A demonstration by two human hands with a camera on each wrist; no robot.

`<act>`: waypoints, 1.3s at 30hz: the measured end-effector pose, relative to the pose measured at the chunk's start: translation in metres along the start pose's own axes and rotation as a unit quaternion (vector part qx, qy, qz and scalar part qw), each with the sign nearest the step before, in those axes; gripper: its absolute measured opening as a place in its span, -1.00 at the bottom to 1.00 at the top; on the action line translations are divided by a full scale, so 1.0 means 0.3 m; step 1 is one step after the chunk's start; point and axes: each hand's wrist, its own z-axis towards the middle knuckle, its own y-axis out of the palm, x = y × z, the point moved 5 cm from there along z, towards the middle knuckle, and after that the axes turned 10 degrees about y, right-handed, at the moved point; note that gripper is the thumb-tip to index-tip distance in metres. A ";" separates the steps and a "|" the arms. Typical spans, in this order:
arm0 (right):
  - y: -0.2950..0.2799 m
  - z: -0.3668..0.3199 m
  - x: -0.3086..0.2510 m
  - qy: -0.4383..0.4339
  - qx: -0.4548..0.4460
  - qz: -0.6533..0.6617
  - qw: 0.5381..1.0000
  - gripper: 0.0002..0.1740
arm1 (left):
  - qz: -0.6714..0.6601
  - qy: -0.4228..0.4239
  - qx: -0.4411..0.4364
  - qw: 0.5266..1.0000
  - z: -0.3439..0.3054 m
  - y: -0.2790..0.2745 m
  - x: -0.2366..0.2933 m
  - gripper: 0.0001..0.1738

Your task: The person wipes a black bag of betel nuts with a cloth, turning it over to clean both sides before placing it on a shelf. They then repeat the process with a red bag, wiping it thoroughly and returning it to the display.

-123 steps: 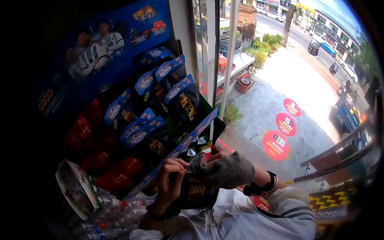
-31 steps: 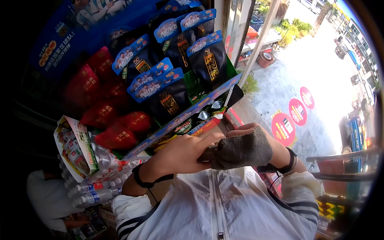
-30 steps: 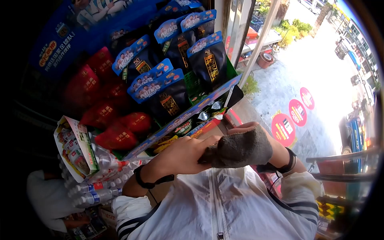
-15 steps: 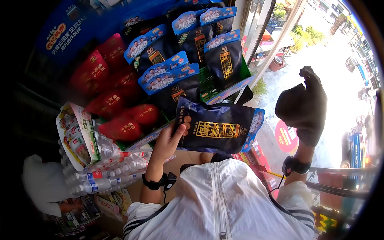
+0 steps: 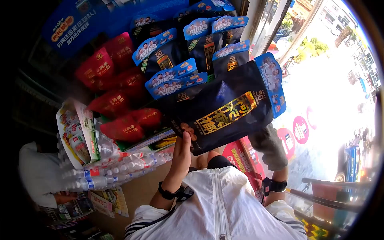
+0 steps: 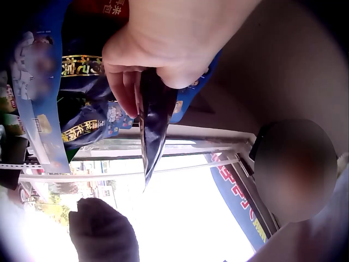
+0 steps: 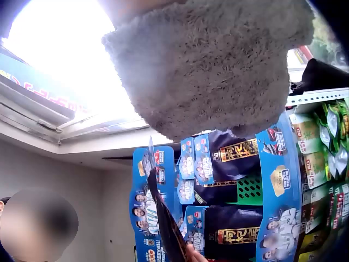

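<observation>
One pouch was in hand; at least seven black pouches with blue headers hung on the rack behind it, about six red pouches lay to their left, and one wrapped pack of bottles sat below.

The left hand pinched the pouch at its lower corner, thumb on the front; the left wrist view showed the fingers curled round the edge. The right hand was covered by one grey cloth, so I cannot tell how its fingers lay.

The pouch's left edge overlapped the hanging ones, and its header reached close to the window frame. Open room lay to the right, toward the bright glass, and below, in front of the chest.

Half a second before, the pouch lay level and lower, clear of the rack; it had since been tilted up, header high. The cloth-covered hand had dropped from beside the window to just under the pouch's lower right edge.
</observation>
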 end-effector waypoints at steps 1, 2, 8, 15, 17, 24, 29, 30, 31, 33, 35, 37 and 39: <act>0.017 -0.036 -0.046 -0.087 -0.035 -0.072 0.993 -0.57 | -0.039 -0.018 -0.018 0.999 -0.012 0.037 -0.023 -0.42; 0.032 -0.070 -0.083 -0.173 -0.072 -0.144 0.972 -0.48 | -0.079 -0.037 -0.036 0.996 -0.021 0.071 -0.046 -0.44; 0.061 0.015 0.169 -0.156 0.062 0.004 0.986 -0.18 | -0.049 -0.073 -0.346 0.934 -0.049 0.249 -0.120 -0.52; -0.063 0.179 -0.057 -0.266 0.057 -0.087 0.958 -0.54 | 0.144 0.068 -0.310 0.937 0.004 0.266 -0.141 -0.51; -0.075 0.182 -0.074 -0.329 0.031 -0.068 0.941 -0.77 | 0.173 0.072 -0.300 0.935 0.024 0.282 -0.128 -0.52; -0.127 0.335 -0.223 -0.354 0.200 -0.021 0.913 -0.82 | 0.304 0.097 -0.256 0.913 0.110 0.312 -0.106 -0.50; -0.105 0.461 -0.256 -0.372 0.213 -0.049 0.902 -0.82 | 0.269 0.084 -0.185 0.941 0.136 0.299 -0.108 -0.40; -0.085 0.485 -0.238 -0.367 0.206 -0.023 0.907 -0.80 | 0.271 0.090 -0.171 0.943 0.143 0.295 -0.103 -0.41; -0.061 0.510 -0.209 -0.342 0.220 0.009 0.914 -0.78 | 0.284 0.084 -0.178 0.938 0.138 0.292 -0.103 -0.43; -0.067 0.532 -0.245 -0.367 0.209 0.003 0.906 -0.80 | 0.287 0.065 -0.164 0.942 0.129 0.275 -0.107 -0.46; -0.033 0.551 -0.256 -0.391 0.194 -0.003 0.900 -0.83 | 0.289 0.041 -0.148 0.945 0.113 0.255 -0.119 -0.49; 0.039 0.608 -0.206 -0.288 0.175 0.060 0.940 -0.86 | 0.279 0.026 -0.128 0.951 0.108 0.237 -0.135 -0.56; 0.101 0.600 -0.202 -0.276 0.154 0.033 0.948 -0.88 | 0.265 0.026 -0.129 0.955 0.108 0.227 -0.149 -0.58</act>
